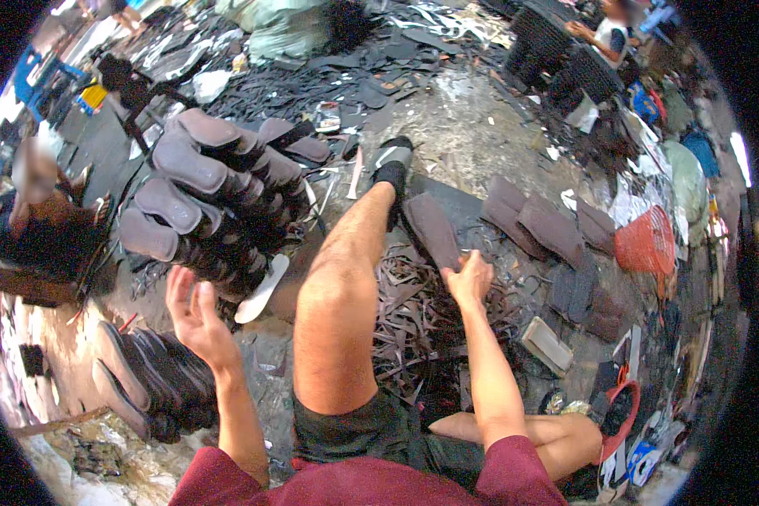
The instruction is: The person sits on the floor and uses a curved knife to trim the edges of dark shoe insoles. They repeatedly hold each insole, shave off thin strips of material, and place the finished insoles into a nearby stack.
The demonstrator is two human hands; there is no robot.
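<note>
Dark brown, sheet-like material was found at the right hand (pixel 471 277): a sole-shaped slab (pixel 431 226) is laid partly over a dark board (pixel 455 201) on the floor (pixel 468 110), beside the sandalled foot (pixel 392 160). The fingers of the right hand are curled at the slab's near end; whether the slab is gripped, or a small tool is held, cannot be told. The left hand (pixel 201 319) is raised with fingers spread and palm bare; nothing is grasped by it. It is placed near a large stack of dark soles (pixel 196 173), beside which a white flat strip (pixel 262 289) is rested at a tilt.

A second row of soles (pixel 143 371) is ranged below and to the left of the left hand. Between the raised knee (pixel 336 308) and the right forearm, the floor is covered by a heap of narrow brown offcuts (pixel 405 308). To the right of the slab, further brown slabs (pixel 552 229) are laid overlapping, with a red basket (pixel 647 240) just beyond them. A pale rectangular block (pixel 548 345) is set near the right forearm. Scattered dark scraps (pixel 388 63) and a pale green sack (pixel 287 29) are noted at the far side.
</note>
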